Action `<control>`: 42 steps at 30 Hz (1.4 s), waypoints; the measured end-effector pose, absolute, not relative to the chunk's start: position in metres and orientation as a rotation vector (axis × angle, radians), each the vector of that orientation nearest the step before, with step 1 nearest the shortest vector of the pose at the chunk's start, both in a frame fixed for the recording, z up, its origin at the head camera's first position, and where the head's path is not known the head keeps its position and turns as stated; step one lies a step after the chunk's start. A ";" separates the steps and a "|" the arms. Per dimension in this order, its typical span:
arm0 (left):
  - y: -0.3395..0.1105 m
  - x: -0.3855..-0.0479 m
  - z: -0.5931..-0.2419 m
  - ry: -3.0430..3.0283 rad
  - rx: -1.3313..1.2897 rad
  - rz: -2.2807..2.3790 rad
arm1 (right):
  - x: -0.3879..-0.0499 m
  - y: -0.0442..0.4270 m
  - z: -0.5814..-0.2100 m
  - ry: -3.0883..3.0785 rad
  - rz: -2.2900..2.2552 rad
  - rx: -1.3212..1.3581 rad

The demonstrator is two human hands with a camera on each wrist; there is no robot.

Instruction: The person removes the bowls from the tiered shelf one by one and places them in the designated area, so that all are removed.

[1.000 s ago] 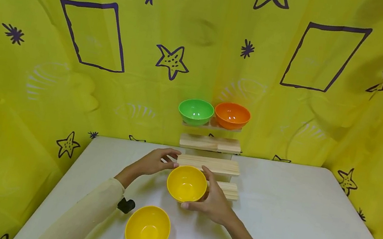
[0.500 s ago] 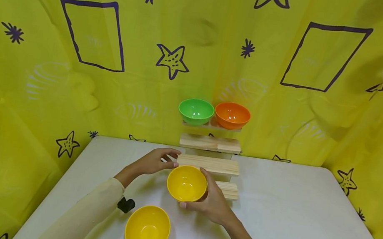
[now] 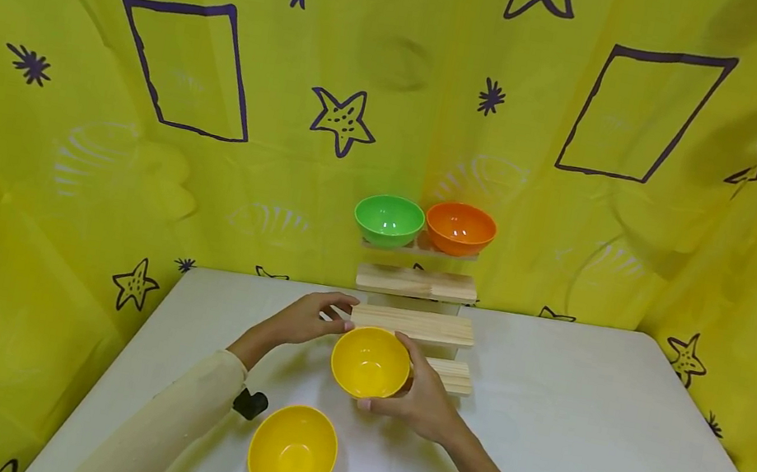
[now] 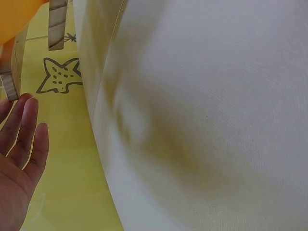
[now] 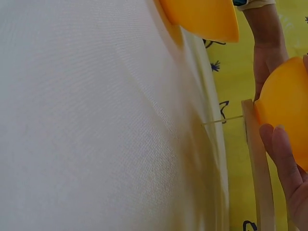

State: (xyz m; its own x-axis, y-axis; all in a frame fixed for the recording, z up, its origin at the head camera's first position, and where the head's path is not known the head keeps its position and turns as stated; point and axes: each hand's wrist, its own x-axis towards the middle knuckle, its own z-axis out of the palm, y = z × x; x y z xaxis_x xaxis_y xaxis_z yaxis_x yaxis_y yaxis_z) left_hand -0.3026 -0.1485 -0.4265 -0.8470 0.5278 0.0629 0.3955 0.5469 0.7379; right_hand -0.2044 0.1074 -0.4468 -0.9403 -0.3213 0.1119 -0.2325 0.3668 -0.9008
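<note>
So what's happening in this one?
A person's right hand holds a yellow bowl at the left end of the lowest step of a wooden rack. The left hand is at the same end of the step above. Another yellow bowl stands on the table, and a green bowl and an orange bowl sit on the top step.
</note>
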 end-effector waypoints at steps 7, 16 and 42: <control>-0.149 -0.300 -0.424 2.606 0.785 1.188 | -0.202 0.109 -0.447 2.532 -1.648 -0.508; -0.147 -0.301 -0.422 2.609 0.782 1.182 | -0.201 0.113 -0.443 2.541 -1.642 -0.512; -0.148 -0.301 -0.424 2.588 0.815 1.209 | -0.197 0.134 -0.442 2.466 -1.674 -0.569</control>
State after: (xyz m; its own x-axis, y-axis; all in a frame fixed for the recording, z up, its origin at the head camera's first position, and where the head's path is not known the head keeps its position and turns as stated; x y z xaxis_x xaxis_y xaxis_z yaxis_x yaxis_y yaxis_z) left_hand -0.3008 -0.1476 -0.4243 -0.8358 0.5441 0.0732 0.4053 0.5215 0.7509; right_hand -0.1973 0.1344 -0.4418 -0.9241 -0.3629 0.1196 -0.2451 0.3229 -0.9141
